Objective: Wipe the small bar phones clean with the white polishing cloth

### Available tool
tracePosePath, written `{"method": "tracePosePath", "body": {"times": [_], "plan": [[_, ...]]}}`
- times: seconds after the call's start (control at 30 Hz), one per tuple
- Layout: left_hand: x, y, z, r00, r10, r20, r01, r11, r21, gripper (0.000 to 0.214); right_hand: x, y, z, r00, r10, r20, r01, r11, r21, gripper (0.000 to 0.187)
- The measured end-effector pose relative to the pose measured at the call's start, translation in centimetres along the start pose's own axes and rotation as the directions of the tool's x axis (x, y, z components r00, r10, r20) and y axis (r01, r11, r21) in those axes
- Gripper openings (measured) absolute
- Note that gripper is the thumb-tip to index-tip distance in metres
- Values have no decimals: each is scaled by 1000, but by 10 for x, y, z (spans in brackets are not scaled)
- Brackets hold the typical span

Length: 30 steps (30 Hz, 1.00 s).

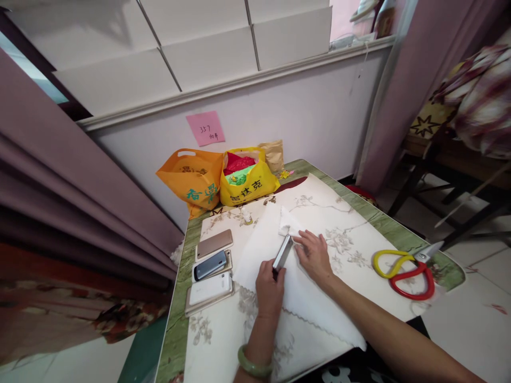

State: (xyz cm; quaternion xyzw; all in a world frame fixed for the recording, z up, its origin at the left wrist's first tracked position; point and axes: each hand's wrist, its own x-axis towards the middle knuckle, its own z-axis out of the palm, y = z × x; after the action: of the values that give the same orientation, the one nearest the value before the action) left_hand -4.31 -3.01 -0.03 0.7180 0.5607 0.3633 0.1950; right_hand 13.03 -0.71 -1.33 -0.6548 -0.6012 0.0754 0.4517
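My left hand point(270, 287) is closed around a mobile phone point(283, 252), tilted so that its narrow silvery edge faces up. Under it, a white cloth point(255, 260) with a scalloped border lies spread on the table. My right hand point(314, 254) is open beside the phone's far end, fingers stretched out over the cloth. Just past the fingertips, a corner of the cloth is folded and bunched up. Left of the cloth, several phones lie flat: a gold one point(214, 243), a dark blue one point(209, 265) on another, and a white one point(211, 288) on a larger one.
An orange bag point(199, 175) and a yellow bag point(249, 183) with red and green packets stand against the wall. A tiny white bottle point(246, 215) sits before them. Scissors point(407, 270) with yellow and red handles lie at the table's right edge.
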Motion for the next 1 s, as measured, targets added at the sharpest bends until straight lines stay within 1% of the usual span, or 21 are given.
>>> {"method": "tracePosePath", "body": {"times": [0.1, 0.17, 0.23, 0.33, 0.4, 0.47, 0.57, 0.6, 0.67, 0.77, 0.83, 0.87, 0.93, 0.97, 1.0], "plan": [[0, 0, 0, 1000, -1, 0, 1, 1000, 5, 18, 5, 0, -8, 979, 100, -179, -69, 982, 175, 27], [0, 0, 0, 1000, -3, 2, 3, 1000, 1, 18, 7, 0, -13, 963, 161, -216, -99, 957, 272, 29], [1, 1, -1, 1000, -3, 2, 3, 1000, -3, 18, 8, -2, -14, 969, 164, -183, -112, 957, 267, 29], [1, 3, -2, 1000, -6, 5, 6, 1000, -9, 19, 7, -5, -10, 993, 91, -82, -82, 991, 106, 36], [1, 4, -2, 1000, -9, 8, 9, 1000, -11, 19, 6, -5, -6, 995, 94, -15, -93, 995, 40, 28], [1, 4, -3, 1000, -9, 8, 9, 1000, -9, 20, 10, -2, -6, 984, 174, 29, -175, 982, 69, 21], [1, 2, -2, 1000, 3, 1, -3, 1000, -2, 19, 26, 6, -19, 960, 271, 67, -279, 942, 189, 27], [1, 1, -2, 1000, 6, -3, -6, 1000, -1, 18, 34, 10, -28, 960, 271, 64, -279, 936, 217, 30], [1, 0, -1, 1000, 8, -8, -8, 1000, -8, 19, 54, 15, -49, 962, 272, -10, -264, 942, 207, 33], [1, -1, 1, 1000, 2, -11, -2, 1000, -21, 20, 79, 16, -82, 959, 243, -148, -229, 968, 102, 31], [1, -1, 1, 1000, -2, -14, 2, 1000, -26, 19, 85, 10, -96, 958, 180, -222, -182, 983, 11, 28], [2, 0, 1, 1000, -3, -15, 2, 1000, -27, 19, 84, 4, -99, 959, 138, -246, -151, 988, -33, 28], [2, 1, 0, 1000, 2, -16, -3, 1000, -23, 19, 76, -7, -95, 966, 58, -251, -84, 992, -95, 28], [1, 2, -1, 1000, 6, -16, -6, 1000, -16, 19, 71, -12, -89, 974, 36, -225, -59, 993, -100, 28], [1, 2, -1, 1000, 8, -15, -8, 1000, -9, 19, 65, -16, -80, 984, 34, -173, -48, 996, -80, 28]]}}
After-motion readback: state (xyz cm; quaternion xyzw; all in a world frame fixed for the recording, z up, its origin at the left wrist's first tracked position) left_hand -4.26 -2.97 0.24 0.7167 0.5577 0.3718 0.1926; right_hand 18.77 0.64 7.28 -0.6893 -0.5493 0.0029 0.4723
